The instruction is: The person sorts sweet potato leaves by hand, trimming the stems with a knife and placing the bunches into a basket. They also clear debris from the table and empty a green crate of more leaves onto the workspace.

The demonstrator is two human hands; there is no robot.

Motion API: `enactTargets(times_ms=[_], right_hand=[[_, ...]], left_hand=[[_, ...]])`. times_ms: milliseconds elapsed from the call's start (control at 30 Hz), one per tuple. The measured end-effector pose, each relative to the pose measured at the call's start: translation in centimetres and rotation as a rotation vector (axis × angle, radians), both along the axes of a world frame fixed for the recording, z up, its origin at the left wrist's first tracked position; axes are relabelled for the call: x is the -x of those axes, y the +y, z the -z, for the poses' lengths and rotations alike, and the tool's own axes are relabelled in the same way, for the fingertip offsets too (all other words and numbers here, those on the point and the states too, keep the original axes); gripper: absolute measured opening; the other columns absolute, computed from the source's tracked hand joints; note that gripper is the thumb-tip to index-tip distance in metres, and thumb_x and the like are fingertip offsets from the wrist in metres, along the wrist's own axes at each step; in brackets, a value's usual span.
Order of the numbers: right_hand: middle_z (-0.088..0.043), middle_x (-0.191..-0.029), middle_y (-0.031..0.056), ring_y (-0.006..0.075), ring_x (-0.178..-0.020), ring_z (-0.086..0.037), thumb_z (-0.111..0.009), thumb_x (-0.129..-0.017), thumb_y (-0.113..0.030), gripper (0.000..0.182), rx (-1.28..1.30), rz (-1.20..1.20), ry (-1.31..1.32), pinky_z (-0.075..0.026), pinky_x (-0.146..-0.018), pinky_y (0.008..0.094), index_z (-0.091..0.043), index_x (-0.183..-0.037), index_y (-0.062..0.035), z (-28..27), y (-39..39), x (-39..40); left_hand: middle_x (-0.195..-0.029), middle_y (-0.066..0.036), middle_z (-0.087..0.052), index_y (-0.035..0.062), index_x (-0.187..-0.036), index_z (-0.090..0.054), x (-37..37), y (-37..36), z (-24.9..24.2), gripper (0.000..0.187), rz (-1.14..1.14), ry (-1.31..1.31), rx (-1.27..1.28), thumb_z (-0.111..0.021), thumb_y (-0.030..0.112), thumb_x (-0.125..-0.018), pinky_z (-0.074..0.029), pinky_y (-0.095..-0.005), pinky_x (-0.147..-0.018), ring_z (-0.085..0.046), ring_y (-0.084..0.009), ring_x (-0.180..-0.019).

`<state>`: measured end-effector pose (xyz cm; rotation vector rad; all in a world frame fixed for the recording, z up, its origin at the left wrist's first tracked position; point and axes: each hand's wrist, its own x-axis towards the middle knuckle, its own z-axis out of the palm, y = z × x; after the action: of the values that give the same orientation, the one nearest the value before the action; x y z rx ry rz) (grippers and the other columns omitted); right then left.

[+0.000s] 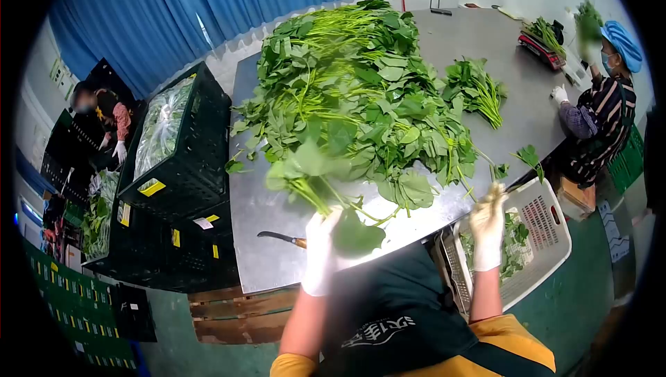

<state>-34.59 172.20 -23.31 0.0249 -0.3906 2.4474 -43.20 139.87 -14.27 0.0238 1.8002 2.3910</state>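
Note:
My left hand (320, 249), in a white glove, is closed around the stems of a small bunch of leafy greens (309, 183). The leaves of the bunch point away from me over the metal table and are blurred. Beside this hand lies a curved knife (281, 238), its handle partly hidden by the glove. My right hand (488, 228), also gloved, has its fingers pinched together over the table's front edge, above a white crate (551, 228). What it pinches is blurred; a thin stem and small leaf show near the fingertips. A large heap of leafy greens (374, 86) spreads in front of both hands.
A separate bunch of greens (479, 89) lies right of the heap on the metal table (451, 33). At the far right, a person (600, 110) holds greens near a red scale (541, 47). Dark crates (184, 141) stack on the left; another person (104, 113) works behind them.

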Motion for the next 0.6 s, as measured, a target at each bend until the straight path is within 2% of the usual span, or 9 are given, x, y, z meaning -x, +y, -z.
enactTargets(times_ms=[67, 133, 167, 233, 333, 367, 433, 467, 600], right_hand=[[-0.054, -0.124, 0.0138, 0.0186, -0.099, -0.059, -0.06, -0.084, -0.048, 0.068, 0.141, -0.145, 0.245, -0.048, -0.085, 0.0299, -0.042, -0.134, -0.006, -0.8, 2.2, -0.1], [-0.052, -0.126, 0.0116, 0.0153, -0.096, -0.058, -0.058, -0.08, -0.055, 0.078, 0.049, -0.126, -0.067, -0.051, -0.075, 0.0266, -0.038, -0.134, -0.0014, -5.2, -0.4, 0.0], [-0.05, -0.129, 0.0123, 0.0175, -0.102, -0.056, -0.056, -0.079, -0.06, 0.087, -0.222, -0.228, -0.185, -0.05, -0.082, 0.0304, -0.032, -0.139, -0.0024, -5.5, -1.7, 0.2], [-0.054, -0.126, 0.0114, 0.0233, -0.109, -0.055, -0.068, -0.076, -0.04, 0.075, -1.068, -0.274, -0.711, -0.04, -0.099, 0.0341, -0.042, -0.134, -0.0004, -10.6, -6.6, 0.6], [-0.059, -0.119, 0.0149, 0.027, -0.112, -0.053, -0.077, -0.067, -0.034, 0.067, -1.898, -0.184, -0.573, -0.04, -0.096, 0.037, -0.055, -0.124, -0.0044, -8.9, -10.6, 2.7], [-0.064, -0.107, 0.0127, 0.0224, -0.097, -0.061, -0.076, -0.071, -0.026, 0.057, -1.983, -0.218, -0.473, -0.048, -0.085, 0.0333, -0.058, -0.119, -0.0014, -9.0, -11.4, 3.4], [-0.067, -0.093, 0.0086, 0.0148, -0.08, -0.063, -0.073, -0.076, -0.019, 0.043, -1.508, -0.49, -0.442, -0.051, -0.071, 0.0275, -0.062, -0.112, 0.0015, -6.3, -12.9, 4.7], [-0.066, -0.084, 0.0049, 0.0091, -0.068, -0.06, -0.068, -0.081, -0.014, 0.027, -1.518, -0.368, -0.388, -0.048, -0.062, 0.0235, -0.066, -0.101, 0.0038, -6.1, -13.2, 4.9], [-0.062, -0.072, 0.0035, 0.0094, -0.064, -0.055, -0.065, -0.08, -0.01, 0.015, -1.329, -0.426, -0.59, -0.045, -0.061, 0.0229, -0.068, -0.085, 0.0043, -6.3, -13.5, 4.9]], left_hand=[[-0.084, -0.006, -0.061, 0.0015, -0.093, -0.06, 0.3, -0.8, -0.9, 0.012, 0.0, -0.09, -0.061, -0.06, 0.01, -0.085, -0.047, -0.0275, -0.063, -0.058, -0.0142, -0.073], [-0.084, -0.006, -0.061, 0.0011, -0.093, -0.06, 0.3, -0.7, -0.9, 0.01, 0.12, -0.079, 0.058, -0.059, 0.008, -0.086, -0.049, -0.027, -0.061, -0.059, -0.0144, -0.074], [-0.084, -0.006, -0.061, 0.0011, -0.093, -0.06, 0.0, -0.3, -1.2, 0.01, 0.122, -0.081, 0.055, -0.059, 0.008, -0.086, -0.049, -0.027, -0.061, -0.059, -0.0144, -0.074], [-0.085, -0.006, -0.062, 0.0006, -0.093, -0.059, -0.6, 1.2, -2.3, 0.009, 0.208, -0.135, -0.026, -0.057, 0.006, -0.087, -0.051, -0.0257, -0.064, -0.059, -0.0132, -0.076], [-0.085, -0.004, -0.062, 0.0007, -0.091, -0.06, -0.5, 1.9, -0.2, 0.008, 0.278, 0.174, 0.19, -0.058, 0.007, -0.087, -0.049, -0.025, -0.07, -0.058, -0.0114, -0.078], [-0.084, -0.003, -0.062, 0.001, -0.09, -0.06, -0.4, 2.1, 0.3, 0.008, 0.28, 0.325, 0.266, -0.058, 0.008, -0.087, -0.048, -0.0248, -0.072, -0.058, -0.0109, -0.079], [-0.084, -0.003, -0.062, 0.0012, -0.089, -0.06, -0.5, 1.8, -1.5, 0.007, 0.292, 0.2, 0.344, -0.058, 0.008, -0.087, -0.045, -0.0242, -0.076, -0.057, -0.0102, -0.08], [-0.088, -0.003, -0.062, 0.0012, -0.093, -0.059, -0.1, 1.6, -1.2, 0.009, 0.319, 0.069, 0.224, -0.058, 0.009, -0.088, -0.046, -0.0247, -0.075, -0.057, -0.0104, -0.082], [-0.091, -0.003, -0.059, 0.0018, -0.099, -0.057, -0.3, 1.8, -0.4, 0.015, 0.309, 0.104, 0.154, -0.058, 0.014, -0.09, -0.046, -0.024, -0.072, -0.056, -0.0101, -0.081]])
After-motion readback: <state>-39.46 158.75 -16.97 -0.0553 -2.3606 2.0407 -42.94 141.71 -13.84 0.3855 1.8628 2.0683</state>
